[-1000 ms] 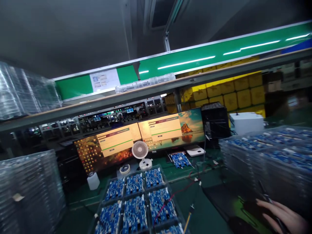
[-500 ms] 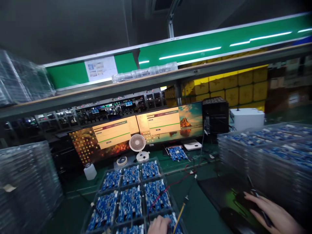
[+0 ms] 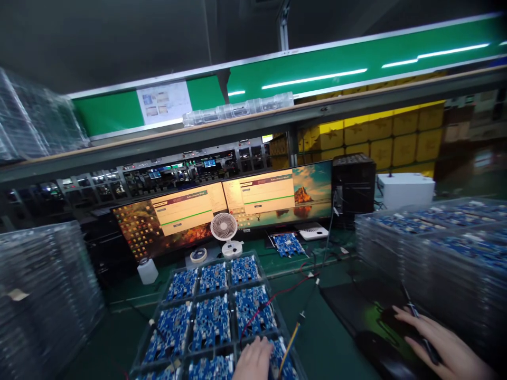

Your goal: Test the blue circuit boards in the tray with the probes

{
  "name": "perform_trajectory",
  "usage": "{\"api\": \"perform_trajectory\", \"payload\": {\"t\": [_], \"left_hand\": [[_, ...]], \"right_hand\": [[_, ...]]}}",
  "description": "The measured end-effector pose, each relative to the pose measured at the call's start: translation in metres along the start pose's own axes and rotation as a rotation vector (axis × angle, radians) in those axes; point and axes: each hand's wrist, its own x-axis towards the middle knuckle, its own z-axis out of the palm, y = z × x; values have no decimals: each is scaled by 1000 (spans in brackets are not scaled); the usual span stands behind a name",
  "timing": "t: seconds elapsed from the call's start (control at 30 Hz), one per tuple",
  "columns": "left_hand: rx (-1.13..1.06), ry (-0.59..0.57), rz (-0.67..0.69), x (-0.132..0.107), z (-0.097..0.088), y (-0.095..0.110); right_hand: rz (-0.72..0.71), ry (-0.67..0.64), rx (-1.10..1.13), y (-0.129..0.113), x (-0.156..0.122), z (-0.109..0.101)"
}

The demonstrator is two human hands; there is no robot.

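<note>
My left hand (image 3: 254, 360) lies over a blue circuit board (image 3: 283, 358) in the near right part of a clear tray (image 3: 273, 301). Its fingers are close together and stretched forward; what lies beneath them is hidden. A red wire (image 3: 273, 298) and a yellow cable (image 3: 291, 340) run down beside it. My right hand (image 3: 446, 338) rests by a black mouse pad (image 3: 344, 298). Between its thumb and fingers is a dark pen-like tool (image 3: 428, 345). Its fingertips reach over a dark object whose shape I cannot make out.
Two monitors (image 3: 277, 198) stand behind a small white fan (image 3: 224, 228). Stacked clear trays (image 3: 412, 264) of boards rise at the right, more stacked trays (image 3: 43, 285) at the left. A loose board (image 3: 288, 245) lies below the monitors. A shelf (image 3: 245, 122) crosses overhead.
The fingers of my left hand have stretched slightly forward and flattened over the board. My right hand stays in place with the tool. The whole view has shifted a little.
</note>
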Motion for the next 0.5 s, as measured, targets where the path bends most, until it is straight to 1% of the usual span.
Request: {"api": "perform_trajectory", "payload": {"t": [0.17, 0.3, 0.4, 0.5], "left_hand": [[26, -107, -46, -1, -8, 5], [8, -169, -63, -1, -13, 7], [-3, -198, -76, -2, -14, 9], [4, -212, -89, -1, -13, 9]], "right_hand": [[117, -5, 98, -5, 2, -3], [177, -13, 144, -8, 5, -7], [192, -36, 139, -10, 5, -10], [168, -49, 128, -9, 4, -11]]}}
